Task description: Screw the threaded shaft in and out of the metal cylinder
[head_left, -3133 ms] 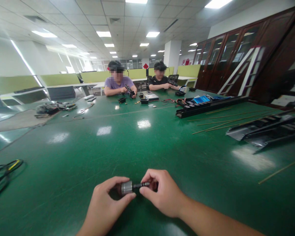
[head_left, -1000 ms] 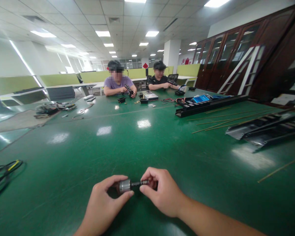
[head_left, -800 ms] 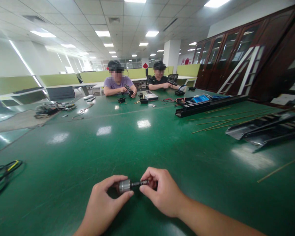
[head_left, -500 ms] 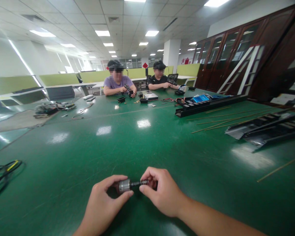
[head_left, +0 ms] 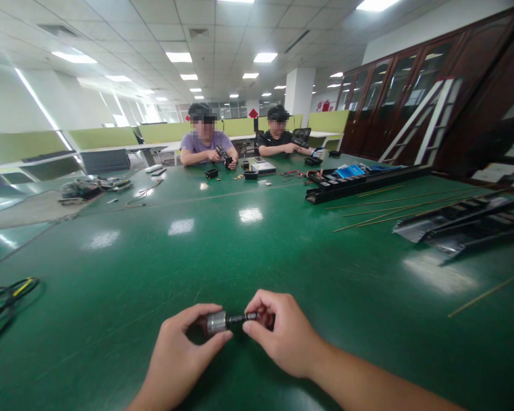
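Low in the head view, a silver metal cylinder point(head_left: 216, 322) lies on its side between the thumb and fingers of my left hand point(head_left: 184, 342). A thin dark shaft point(head_left: 236, 319) extends from its right end. My right hand point(head_left: 285, 334) pinches the far end of that shaft with thumb and forefinger, its other fingers curled. The left end of the cylinder is partly hidden in my left palm. Both hands are just over the green table point(head_left: 154, 291), close to its near side.
A coiled black cable point(head_left: 8, 308) lies at the left. Black metal channels point(head_left: 458, 225), thin brass-coloured rods point(head_left: 381, 220) and a long black rail point(head_left: 360, 187) are on the right. Across the table, two people point(head_left: 208, 145) handle dark tools among small black boxes point(head_left: 251, 176).
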Demonstrator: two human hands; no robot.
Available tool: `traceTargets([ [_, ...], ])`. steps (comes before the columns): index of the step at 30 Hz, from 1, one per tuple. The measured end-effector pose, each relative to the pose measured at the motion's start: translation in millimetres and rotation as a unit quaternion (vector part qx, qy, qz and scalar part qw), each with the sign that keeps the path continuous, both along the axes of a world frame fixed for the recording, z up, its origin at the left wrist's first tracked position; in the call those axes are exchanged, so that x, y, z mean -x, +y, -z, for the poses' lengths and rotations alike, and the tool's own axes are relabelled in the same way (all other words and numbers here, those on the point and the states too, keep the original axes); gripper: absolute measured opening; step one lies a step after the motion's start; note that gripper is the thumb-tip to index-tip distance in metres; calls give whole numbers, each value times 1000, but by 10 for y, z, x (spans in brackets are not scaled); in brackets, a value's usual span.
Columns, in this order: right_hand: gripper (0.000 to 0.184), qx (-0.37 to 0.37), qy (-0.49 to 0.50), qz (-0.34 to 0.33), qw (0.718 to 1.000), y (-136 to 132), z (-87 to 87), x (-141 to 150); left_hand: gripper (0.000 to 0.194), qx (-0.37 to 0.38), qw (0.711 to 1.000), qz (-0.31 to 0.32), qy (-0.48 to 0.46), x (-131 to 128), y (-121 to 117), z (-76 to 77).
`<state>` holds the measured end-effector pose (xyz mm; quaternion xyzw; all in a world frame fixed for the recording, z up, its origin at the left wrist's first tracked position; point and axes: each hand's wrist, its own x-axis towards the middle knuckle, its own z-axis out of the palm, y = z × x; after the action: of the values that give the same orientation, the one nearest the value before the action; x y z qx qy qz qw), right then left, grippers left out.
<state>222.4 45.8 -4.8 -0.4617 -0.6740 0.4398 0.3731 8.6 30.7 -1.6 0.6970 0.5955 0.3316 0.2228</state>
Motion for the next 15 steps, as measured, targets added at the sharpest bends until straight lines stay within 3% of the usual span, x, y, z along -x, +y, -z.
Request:
traceTargets([
  [15, 4, -3, 7, 0, 1000, 8, -17, -14, 28, 12, 1000, 3, -2, 23, -3, -7],
])
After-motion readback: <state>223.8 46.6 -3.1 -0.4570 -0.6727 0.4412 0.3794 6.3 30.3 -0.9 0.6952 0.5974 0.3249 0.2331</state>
